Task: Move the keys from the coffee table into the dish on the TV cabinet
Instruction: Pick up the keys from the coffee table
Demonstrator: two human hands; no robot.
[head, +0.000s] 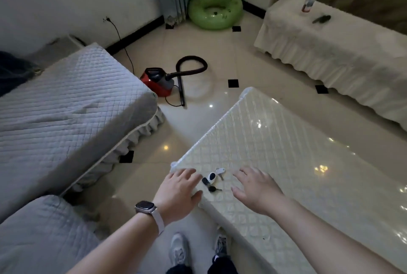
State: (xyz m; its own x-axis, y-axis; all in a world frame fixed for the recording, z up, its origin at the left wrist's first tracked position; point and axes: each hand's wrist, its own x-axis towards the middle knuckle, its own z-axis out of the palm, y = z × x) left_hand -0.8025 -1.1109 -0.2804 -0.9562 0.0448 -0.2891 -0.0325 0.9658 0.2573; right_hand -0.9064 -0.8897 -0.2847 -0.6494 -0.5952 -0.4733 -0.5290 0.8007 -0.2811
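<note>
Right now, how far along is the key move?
Nothing delivered yet. The keys lie on the coffee table near its corner. The left hand and right hand are open on either side of them, gripping nothing. Left: grasp, then carry; no dish is discernible.

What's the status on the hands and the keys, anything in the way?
Left hand and right hand open, empty, either side of the keys. Keys lie on the coffee table, untouched. Nothing blocking them.
</note>
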